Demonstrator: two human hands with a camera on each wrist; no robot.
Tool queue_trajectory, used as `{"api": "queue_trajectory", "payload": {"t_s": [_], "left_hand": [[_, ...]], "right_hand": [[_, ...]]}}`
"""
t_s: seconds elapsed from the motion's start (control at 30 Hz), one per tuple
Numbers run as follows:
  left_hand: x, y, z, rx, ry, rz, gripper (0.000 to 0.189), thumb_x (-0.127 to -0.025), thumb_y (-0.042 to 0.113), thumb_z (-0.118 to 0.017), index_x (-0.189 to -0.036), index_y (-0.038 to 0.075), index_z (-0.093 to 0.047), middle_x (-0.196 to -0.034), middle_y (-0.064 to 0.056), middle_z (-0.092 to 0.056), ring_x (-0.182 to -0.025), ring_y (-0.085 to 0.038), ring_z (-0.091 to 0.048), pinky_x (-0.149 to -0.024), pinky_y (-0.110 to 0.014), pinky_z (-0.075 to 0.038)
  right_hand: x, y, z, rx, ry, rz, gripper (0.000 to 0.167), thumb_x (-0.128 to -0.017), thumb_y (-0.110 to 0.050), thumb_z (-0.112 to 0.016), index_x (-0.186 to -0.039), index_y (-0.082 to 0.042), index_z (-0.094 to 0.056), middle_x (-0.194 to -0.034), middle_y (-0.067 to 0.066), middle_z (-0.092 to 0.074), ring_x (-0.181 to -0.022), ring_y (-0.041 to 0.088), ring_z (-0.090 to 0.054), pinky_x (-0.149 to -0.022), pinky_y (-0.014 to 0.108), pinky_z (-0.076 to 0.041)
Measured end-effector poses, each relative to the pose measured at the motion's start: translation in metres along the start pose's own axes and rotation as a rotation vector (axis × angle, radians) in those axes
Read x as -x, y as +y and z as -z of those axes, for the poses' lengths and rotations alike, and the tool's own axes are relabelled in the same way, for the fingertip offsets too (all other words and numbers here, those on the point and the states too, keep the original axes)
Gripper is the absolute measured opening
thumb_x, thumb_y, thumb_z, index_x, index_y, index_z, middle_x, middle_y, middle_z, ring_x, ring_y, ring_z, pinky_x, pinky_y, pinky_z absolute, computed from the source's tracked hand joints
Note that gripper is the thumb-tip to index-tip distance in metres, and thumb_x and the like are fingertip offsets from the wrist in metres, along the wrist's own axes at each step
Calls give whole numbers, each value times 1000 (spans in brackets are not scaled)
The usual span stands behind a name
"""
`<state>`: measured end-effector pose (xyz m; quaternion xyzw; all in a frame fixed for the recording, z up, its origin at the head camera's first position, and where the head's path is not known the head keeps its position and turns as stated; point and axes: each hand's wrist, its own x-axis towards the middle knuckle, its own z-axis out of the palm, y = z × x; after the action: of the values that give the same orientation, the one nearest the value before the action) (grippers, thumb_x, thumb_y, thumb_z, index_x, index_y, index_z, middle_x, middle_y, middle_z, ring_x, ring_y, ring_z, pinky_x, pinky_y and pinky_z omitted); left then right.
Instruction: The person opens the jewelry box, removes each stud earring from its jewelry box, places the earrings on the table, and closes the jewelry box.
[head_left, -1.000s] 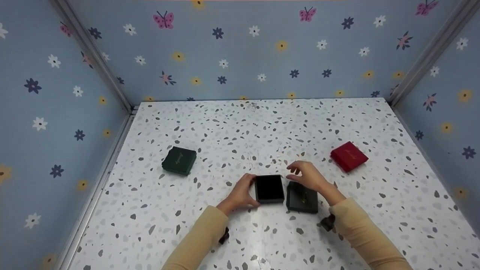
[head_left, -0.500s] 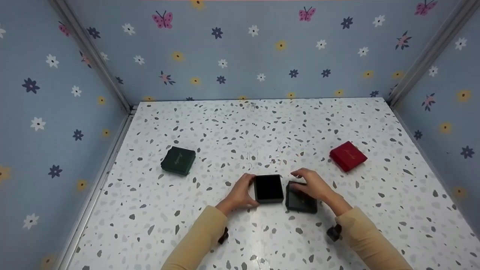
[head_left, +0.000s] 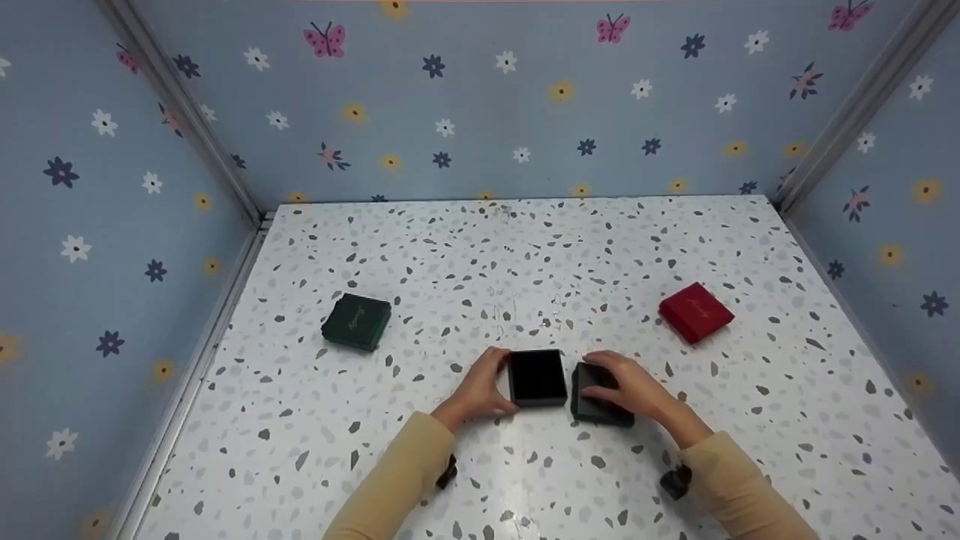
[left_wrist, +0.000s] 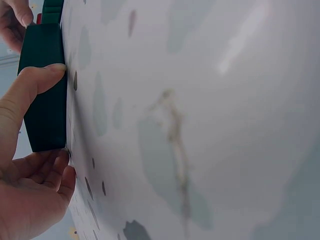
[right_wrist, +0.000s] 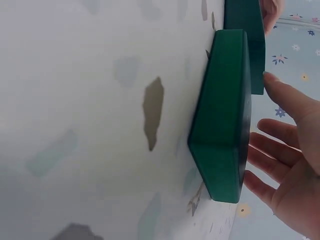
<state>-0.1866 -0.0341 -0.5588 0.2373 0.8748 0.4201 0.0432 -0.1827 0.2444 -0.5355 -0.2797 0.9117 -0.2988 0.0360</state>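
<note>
In the head view my left hand (head_left: 480, 384) grips the left side of a small square box base (head_left: 538, 377) with a black lining. Its thumb lies along the near wall and its fingers reach round the far one. Just to the right lies the dark lid (head_left: 595, 409), flat on the table. Over that lid my right hand (head_left: 634, 386) is spread, thumb across its top and index finger at the far edge. The right wrist view shows the green lid (right_wrist: 220, 100) with fingertips close to its top face. In the left wrist view, the base (left_wrist: 47, 115) looks dark green.
A dark green box (head_left: 357, 322) with gold lettering rests at the left, and a red box (head_left: 697, 312) at the right. Behind the speckled white table (head_left: 450, 247) rises a blue flowered wall (head_left: 495, 97), with side walls left and right.
My right hand has come down and back toward me, from beyond the lid's far edge to over its top. The left hand and the box base have stayed in place.
</note>
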Motion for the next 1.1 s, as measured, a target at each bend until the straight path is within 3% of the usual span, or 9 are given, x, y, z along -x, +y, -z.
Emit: {"api": "queue_trajectory", "payload": {"t_s": [0.57, 0.9, 1.1], "left_hand": [[0, 1, 2, -31, -10, -7, 85, -47, 11, -84, -119, -5, -42, -108, -11, -46, -98, -23, -47, -91, -32, -38], [1, 1, 1, -31, -7, 2, 86, -47, 11, -84, -120, -6, -41, -108, -12, -46, -99, -24, -47, -92, -32, -37], [1, 1, 2, -32, -3, -7, 87, -47, 12, -84, -120, -6, -41, -107, -12, -46, -98, -23, -47, -91, -32, -37]], "right_hand": [[11, -1, -3, 29, -86, 63, 74, -73, -40, -68, -129, 1, -43, -132, 17, -40, -119, 33, -37, -97, 45, -31], [15, -3, -5, 46, -130, -29, 89, -63, -40, -76, -134, -5, -37, -138, 12, -32, -122, 34, -30, -98, 48, -27], [15, -5, -6, 41, -126, -47, 90, -62, -40, -77, -135, -4, -36, -138, 13, -32, -121, 36, -29, -96, 50, -28]]}}
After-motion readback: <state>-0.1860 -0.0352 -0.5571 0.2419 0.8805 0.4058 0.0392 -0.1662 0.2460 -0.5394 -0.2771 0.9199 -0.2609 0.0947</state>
